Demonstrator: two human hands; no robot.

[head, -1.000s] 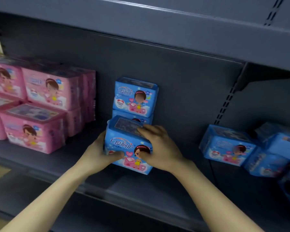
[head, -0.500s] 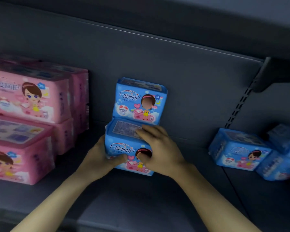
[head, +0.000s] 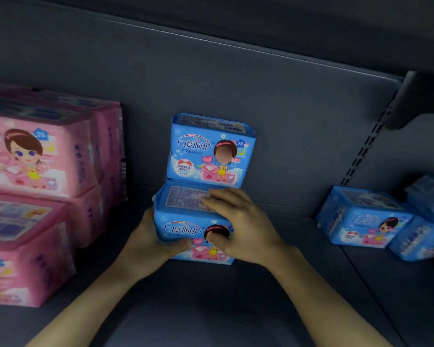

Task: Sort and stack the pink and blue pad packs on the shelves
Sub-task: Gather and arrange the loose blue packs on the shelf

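While gripped at its left end by the left hand (head: 148,242) and over its top by the right hand (head: 243,229), a blue pack (head: 183,222) lies crosswise between them. Directly beyond it, touching and set higher, a second blue pack (head: 211,156) is seen, equally near both hands.

You see a dark grey back wall (head: 236,96) from nine to three o'clock. At two o'clock a strip with little slots (head: 368,145) runs down it, with a dark bracket (head: 416,101) at its top.
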